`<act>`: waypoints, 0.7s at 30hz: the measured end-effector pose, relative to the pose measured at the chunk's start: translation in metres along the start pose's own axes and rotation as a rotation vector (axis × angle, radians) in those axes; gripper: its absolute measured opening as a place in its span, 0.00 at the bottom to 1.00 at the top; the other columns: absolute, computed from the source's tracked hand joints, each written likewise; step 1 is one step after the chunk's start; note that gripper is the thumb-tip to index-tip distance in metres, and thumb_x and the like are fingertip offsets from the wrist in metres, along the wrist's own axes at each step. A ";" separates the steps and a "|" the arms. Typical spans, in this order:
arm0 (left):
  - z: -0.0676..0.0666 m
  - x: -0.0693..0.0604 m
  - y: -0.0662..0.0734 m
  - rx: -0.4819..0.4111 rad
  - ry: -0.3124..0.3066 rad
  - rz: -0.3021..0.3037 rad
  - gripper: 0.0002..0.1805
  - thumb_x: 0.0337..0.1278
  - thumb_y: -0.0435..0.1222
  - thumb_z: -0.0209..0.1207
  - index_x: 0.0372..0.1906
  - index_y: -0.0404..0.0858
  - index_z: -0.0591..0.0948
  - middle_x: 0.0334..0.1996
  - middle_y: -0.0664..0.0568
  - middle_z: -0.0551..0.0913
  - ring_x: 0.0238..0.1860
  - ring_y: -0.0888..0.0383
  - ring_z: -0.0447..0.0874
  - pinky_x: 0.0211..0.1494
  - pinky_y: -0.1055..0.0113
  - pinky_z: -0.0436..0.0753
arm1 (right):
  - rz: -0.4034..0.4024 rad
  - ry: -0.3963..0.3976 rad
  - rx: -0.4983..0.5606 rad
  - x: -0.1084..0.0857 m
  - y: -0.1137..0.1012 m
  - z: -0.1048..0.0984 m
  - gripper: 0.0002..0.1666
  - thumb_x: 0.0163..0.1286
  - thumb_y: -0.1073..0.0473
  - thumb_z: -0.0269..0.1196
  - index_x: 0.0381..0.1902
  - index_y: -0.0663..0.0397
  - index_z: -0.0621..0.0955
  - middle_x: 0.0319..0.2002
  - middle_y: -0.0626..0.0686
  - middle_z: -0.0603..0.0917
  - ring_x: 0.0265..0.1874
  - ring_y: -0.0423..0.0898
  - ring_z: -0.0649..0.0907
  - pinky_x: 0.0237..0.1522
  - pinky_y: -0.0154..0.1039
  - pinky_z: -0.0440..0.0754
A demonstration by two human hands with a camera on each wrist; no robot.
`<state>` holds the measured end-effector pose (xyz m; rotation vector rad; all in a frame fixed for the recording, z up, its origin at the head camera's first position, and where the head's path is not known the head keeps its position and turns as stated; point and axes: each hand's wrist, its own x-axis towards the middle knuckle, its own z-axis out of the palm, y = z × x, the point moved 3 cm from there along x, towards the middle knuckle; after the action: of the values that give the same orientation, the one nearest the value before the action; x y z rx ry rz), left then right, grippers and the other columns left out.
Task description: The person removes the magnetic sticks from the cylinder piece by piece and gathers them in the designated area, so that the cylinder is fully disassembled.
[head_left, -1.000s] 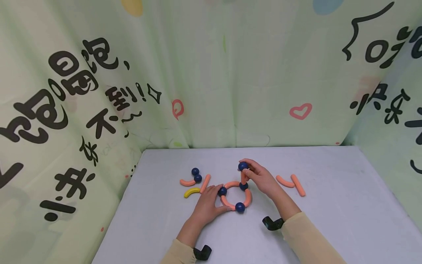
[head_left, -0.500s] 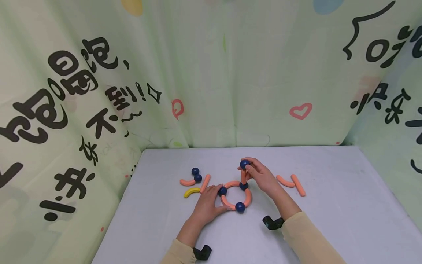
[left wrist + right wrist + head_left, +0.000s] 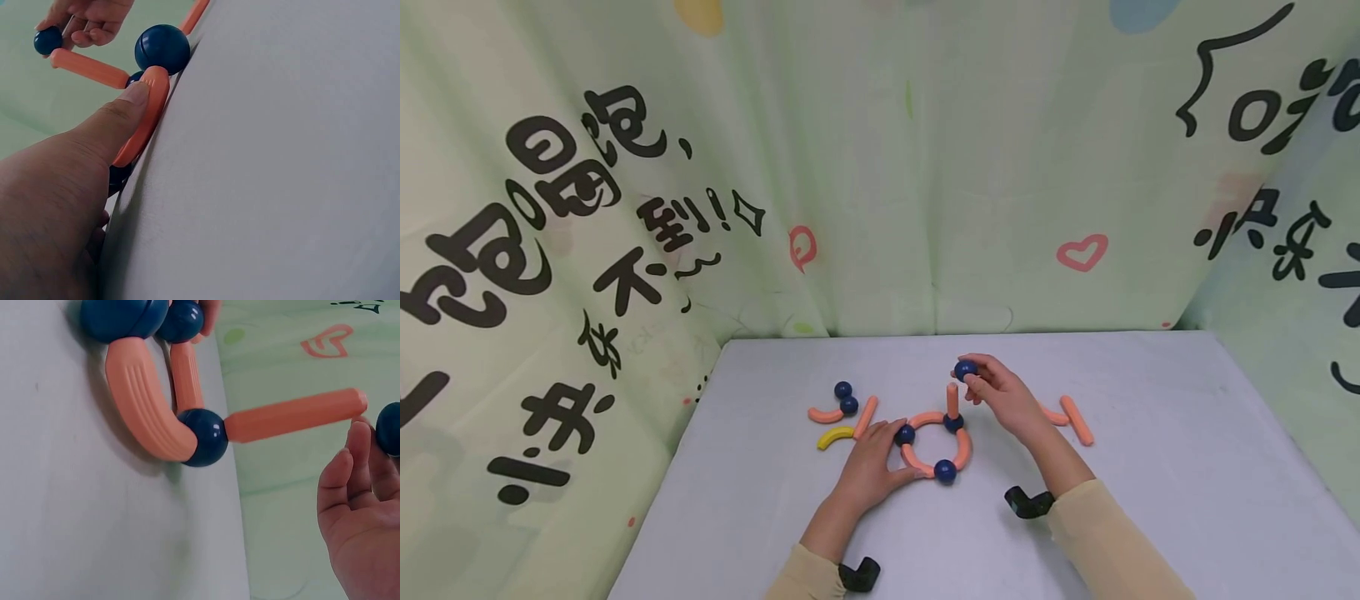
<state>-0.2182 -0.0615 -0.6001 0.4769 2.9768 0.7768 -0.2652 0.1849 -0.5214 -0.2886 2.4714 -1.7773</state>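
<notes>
A ring of curved orange rods [image 3: 963,448] and blue balls [image 3: 945,472] lies on the table. From its upper right ball [image 3: 203,437] an orange rod [image 3: 297,415] stands upright. My left hand [image 3: 872,468] holds the ring's left side, its thumb on a curved rod [image 3: 156,106] and its fingers at the left ball [image 3: 905,435]. My right hand [image 3: 1006,398] pinches a blue ball [image 3: 966,370] between thumb and fingers, just above and right of the rod's top. In the right wrist view a gap shows between this ball [image 3: 389,429] and the rod's end.
Left of the ring lie two blue balls [image 3: 848,405], a curved orange rod [image 3: 826,415], a straight orange rod [image 3: 866,417] and a yellow curved piece [image 3: 836,437]. To the right are a straight orange rod [image 3: 1077,420] and a curved one [image 3: 1056,417], partly behind my right wrist.
The ball in my right hand has come off the top of the upright rod and moved slightly up and right. The rod stays upright on the ring. My left hand has kept its place.
</notes>
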 end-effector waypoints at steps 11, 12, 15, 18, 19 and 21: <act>0.003 0.001 -0.002 0.007 0.022 0.032 0.48 0.47 0.62 0.68 0.74 0.51 0.65 0.68 0.52 0.74 0.71 0.51 0.67 0.68 0.49 0.74 | 0.107 0.080 -0.078 -0.014 0.022 -0.034 0.33 0.72 0.39 0.58 0.69 0.41 0.67 0.57 0.57 0.79 0.45 0.55 0.81 0.48 0.44 0.82; 0.003 0.000 -0.002 0.008 0.022 0.031 0.48 0.47 0.62 0.68 0.73 0.52 0.65 0.68 0.52 0.74 0.71 0.51 0.67 0.68 0.50 0.74 | 0.118 0.090 -0.087 -0.016 0.025 -0.039 0.33 0.72 0.39 0.58 0.69 0.41 0.67 0.57 0.57 0.79 0.45 0.55 0.81 0.46 0.43 0.82; 0.003 0.001 -0.002 0.007 0.017 0.022 0.48 0.47 0.62 0.68 0.74 0.52 0.65 0.68 0.53 0.73 0.71 0.51 0.67 0.69 0.49 0.74 | 0.152 0.116 -0.113 -0.022 0.032 -0.055 0.35 0.71 0.38 0.58 0.70 0.42 0.66 0.59 0.58 0.77 0.48 0.53 0.80 0.43 0.37 0.82; 0.003 0.001 -0.003 0.013 0.011 0.016 0.48 0.48 0.62 0.68 0.74 0.54 0.64 0.69 0.53 0.73 0.72 0.52 0.66 0.69 0.50 0.74 | 0.193 0.130 -0.131 -0.029 0.040 -0.073 0.37 0.71 0.36 0.57 0.72 0.43 0.64 0.64 0.59 0.74 0.53 0.53 0.77 0.43 0.30 0.81; 0.003 0.001 -0.003 0.014 0.010 0.015 0.48 0.48 0.61 0.68 0.74 0.54 0.64 0.69 0.53 0.73 0.72 0.52 0.66 0.69 0.50 0.74 | 0.203 0.134 -0.137 -0.031 0.043 -0.079 0.38 0.71 0.35 0.57 0.72 0.44 0.64 0.66 0.60 0.73 0.54 0.53 0.76 0.44 0.29 0.80; 0.003 0.000 -0.002 0.014 0.013 0.018 0.47 0.48 0.61 0.68 0.74 0.54 0.64 0.68 0.53 0.73 0.71 0.52 0.67 0.68 0.50 0.74 | 0.227 0.143 -0.162 -0.034 0.050 -0.090 0.39 0.71 0.34 0.56 0.72 0.45 0.63 0.68 0.60 0.72 0.55 0.52 0.74 0.46 0.31 0.79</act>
<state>-0.2190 -0.0619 -0.6038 0.5024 2.9961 0.7637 -0.2526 0.2908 -0.5410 0.1102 2.6264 -1.5615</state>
